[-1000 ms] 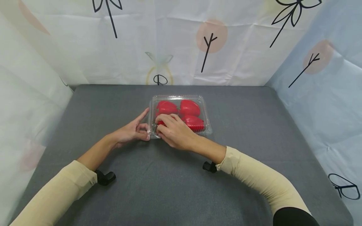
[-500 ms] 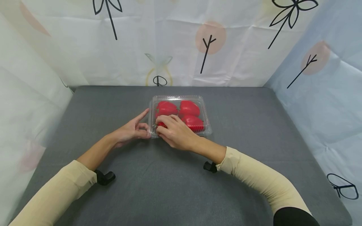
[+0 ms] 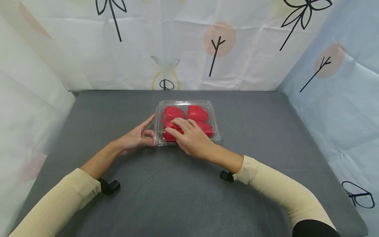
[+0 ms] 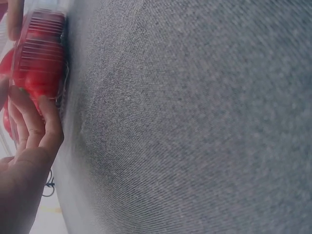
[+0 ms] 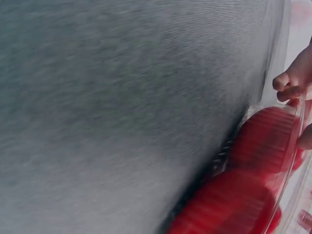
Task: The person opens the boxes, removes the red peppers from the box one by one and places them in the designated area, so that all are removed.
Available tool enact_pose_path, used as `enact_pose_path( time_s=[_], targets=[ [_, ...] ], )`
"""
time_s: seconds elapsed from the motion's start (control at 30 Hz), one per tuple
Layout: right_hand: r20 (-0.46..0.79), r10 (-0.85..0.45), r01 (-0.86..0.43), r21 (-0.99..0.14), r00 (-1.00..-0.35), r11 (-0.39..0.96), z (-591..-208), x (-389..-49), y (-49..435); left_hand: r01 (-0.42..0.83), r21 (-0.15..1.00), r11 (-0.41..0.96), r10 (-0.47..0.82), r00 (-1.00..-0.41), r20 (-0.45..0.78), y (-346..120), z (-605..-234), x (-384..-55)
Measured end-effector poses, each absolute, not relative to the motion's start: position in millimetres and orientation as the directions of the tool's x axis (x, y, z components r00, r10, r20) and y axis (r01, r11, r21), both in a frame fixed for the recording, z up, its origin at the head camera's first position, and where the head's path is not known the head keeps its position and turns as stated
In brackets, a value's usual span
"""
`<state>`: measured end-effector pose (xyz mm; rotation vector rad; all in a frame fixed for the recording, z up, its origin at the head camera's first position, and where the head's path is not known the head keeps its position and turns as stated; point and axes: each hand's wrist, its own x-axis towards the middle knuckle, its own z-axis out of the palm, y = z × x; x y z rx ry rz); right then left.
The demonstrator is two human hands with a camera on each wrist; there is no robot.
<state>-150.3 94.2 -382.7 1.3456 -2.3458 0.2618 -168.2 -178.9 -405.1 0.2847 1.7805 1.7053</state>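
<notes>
Red bell peppers (image 3: 197, 113), several of them, lie in a clear plastic box (image 3: 217, 133) on the grey table. My left hand (image 3: 137, 136) touches the box's left side, index finger stretched along the edge and thumb by the front corner. In the left wrist view its fingertips (image 4: 48, 105) lie against the box wall. My right hand (image 3: 193, 140) is over the front part of the box, thumb and fingers spread above the front-left pepper (image 3: 169, 135). The front-right pepper (image 5: 229, 200) is partly hidden by that hand in the head view.
Grey cloth covers the table (image 3: 251, 125) around the box. A patterned white curtain (image 3: 189, 49) stands along the back edge, with more curtain at both sides. Black wrist mounts (image 3: 110, 187) stick out beneath both forearms.
My right hand has moved slightly right, its thumb and fingers have spread apart, and more of the front-left pepper shows. The left hand and the box stay in place.
</notes>
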Motion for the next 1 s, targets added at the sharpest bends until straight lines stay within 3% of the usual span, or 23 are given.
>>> enact_pose_path(
  time_s=[0.5, 0.8, 1.0],
  targets=[
    [0.523, -0.644, -0.771, -0.042, -0.559, 0.636, -387.7, -150.4, 141.3, -0.277, 0.951, 0.141, 0.585, -0.751, -0.306, -178.9, -405.6, -169.4],
    [0.503, -0.456, -0.59, -0.141, -0.734, 0.795, -392.6, -147.2, 157.0, -0.268, 0.952, 0.144, 0.594, -0.746, -0.3, -180.6, -405.0, -168.3],
    [0.411, -0.29, -0.413, -0.25, -0.864, 0.876, -393.6, -142.7, 161.0, -0.28, 0.949, 0.143, 0.597, -0.741, -0.309, -180.4, -403.8, -168.7]
  ],
)
